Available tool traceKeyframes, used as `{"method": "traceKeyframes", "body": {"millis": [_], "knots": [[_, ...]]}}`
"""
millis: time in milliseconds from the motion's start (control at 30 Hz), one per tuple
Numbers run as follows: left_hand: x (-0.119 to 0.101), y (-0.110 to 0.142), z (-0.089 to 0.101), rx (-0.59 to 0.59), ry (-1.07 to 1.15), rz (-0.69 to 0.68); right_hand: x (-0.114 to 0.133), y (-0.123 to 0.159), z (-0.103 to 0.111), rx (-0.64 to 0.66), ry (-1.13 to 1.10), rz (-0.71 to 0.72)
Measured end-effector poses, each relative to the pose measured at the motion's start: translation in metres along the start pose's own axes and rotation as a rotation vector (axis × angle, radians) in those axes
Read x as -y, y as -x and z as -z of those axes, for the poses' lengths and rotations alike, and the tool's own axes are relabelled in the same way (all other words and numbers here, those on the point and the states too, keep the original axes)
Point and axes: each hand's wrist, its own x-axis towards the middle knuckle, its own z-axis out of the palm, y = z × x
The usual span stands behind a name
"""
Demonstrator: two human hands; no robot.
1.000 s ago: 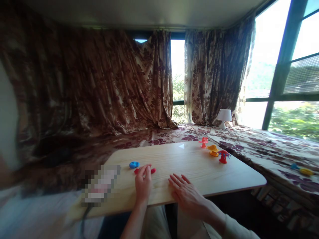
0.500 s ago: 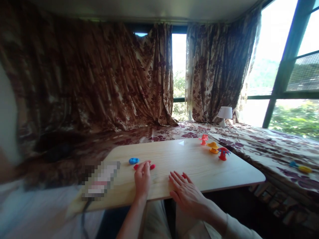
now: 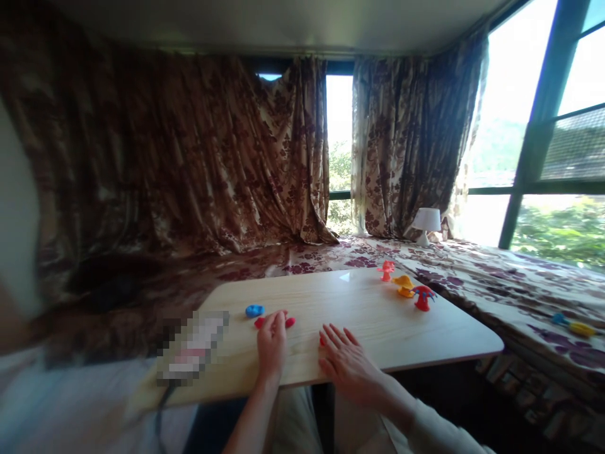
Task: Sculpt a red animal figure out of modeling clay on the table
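My left hand [image 3: 271,343] rests on the light wooden table with its fingers curled together over a small red piece [image 3: 290,322]. Red ends of it show on both sides of the fingers. Just beyond lies a blue oval piece [image 3: 254,311]. To the right, my right hand [image 3: 345,359] is flat, palm down, fingers stretched. Under its left edge a bit of red lump [image 3: 322,340] peeks out; the palm hides the rest, so its kind cannot be made out.
Toward the table's [image 3: 302,293] far right stand a pink figure [image 3: 387,270], a yellow one [image 3: 404,285] and a red-and-blue one [image 3: 424,297]. A blurred-out object with a cable lies at the left. Beyond are a white lamp [image 3: 426,221] and a yellow object [image 3: 581,328] on flowered cloth.
My right hand slides slightly forward and back on the table, and the red beneath it shows at its right fingers, then at its left edge. My left hand stays in place.
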Motion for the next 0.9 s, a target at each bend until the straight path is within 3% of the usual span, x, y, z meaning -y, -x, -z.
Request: {"method": "traceKeyframes", "body": {"millis": [67,133,233,367,433,633,700,833,900], "knots": [[0.001,0.001,-0.001,0.004,0.007,0.013,0.004,0.017,-0.001,-0.022,-0.012,0.034],[0.001,0.001,-0.001,0.003,0.010,0.020,0.004,0.011,0.001,0.002,-0.009,-0.004],[0.002,0.000,0.000,-0.003,0.014,0.018,-0.005,-0.032,0.008,0.090,0.031,-0.130],[0.005,-0.003,0.001,0.007,0.026,0.007,-0.016,-0.075,0.013,0.050,0.066,-0.195],[0.007,-0.003,0.000,0.015,0.034,0.007,-0.014,-0.067,0.010,0.040,0.068,-0.183],[0.007,-0.001,-0.001,-0.003,0.050,0.021,0.003,0.015,-0.006,-0.022,0.026,0.035],[0.007,-0.001,-0.001,-0.005,0.049,0.022,0.005,0.017,-0.006,-0.012,0.030,0.039],[0.010,-0.004,0.001,0.002,0.036,0.018,-0.005,-0.035,0.004,0.082,0.081,-0.121],[0.012,-0.005,0.002,0.010,0.030,0.017,-0.011,-0.064,0.009,0.065,0.099,-0.167]]}}
